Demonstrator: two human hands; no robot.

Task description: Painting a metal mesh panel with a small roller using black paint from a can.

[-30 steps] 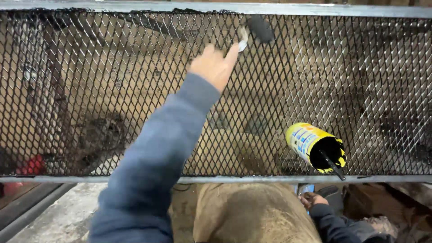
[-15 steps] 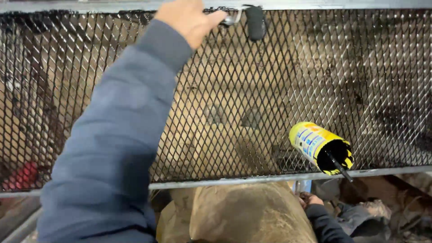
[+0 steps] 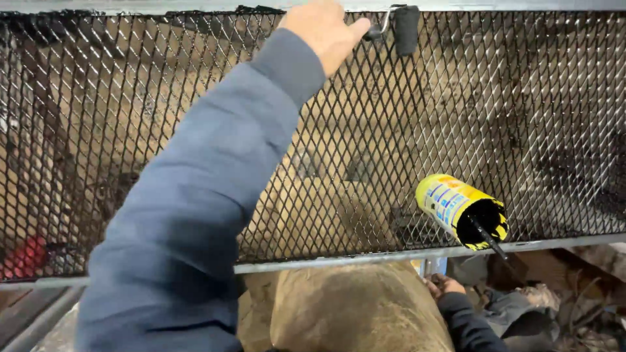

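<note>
The right hand [image 3: 445,287] sits low below the mesh [image 3: 521,98], fingers curled, whether on anything I cannot tell. Just above them, the yellow can [image 3: 460,210] lies tilted on the mesh. Farther up, left hand [image 3: 323,29] fingers grip the roller [image 3: 405,29] handle, its head beside the fingertips.

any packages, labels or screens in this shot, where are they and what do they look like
Paint can: lower right, lying tilted on the metal mesh panel; round can, yellow label with blue and orange patches, open mouth black with paint, a dark stick poking out.
No screens or signs in view.
</note>
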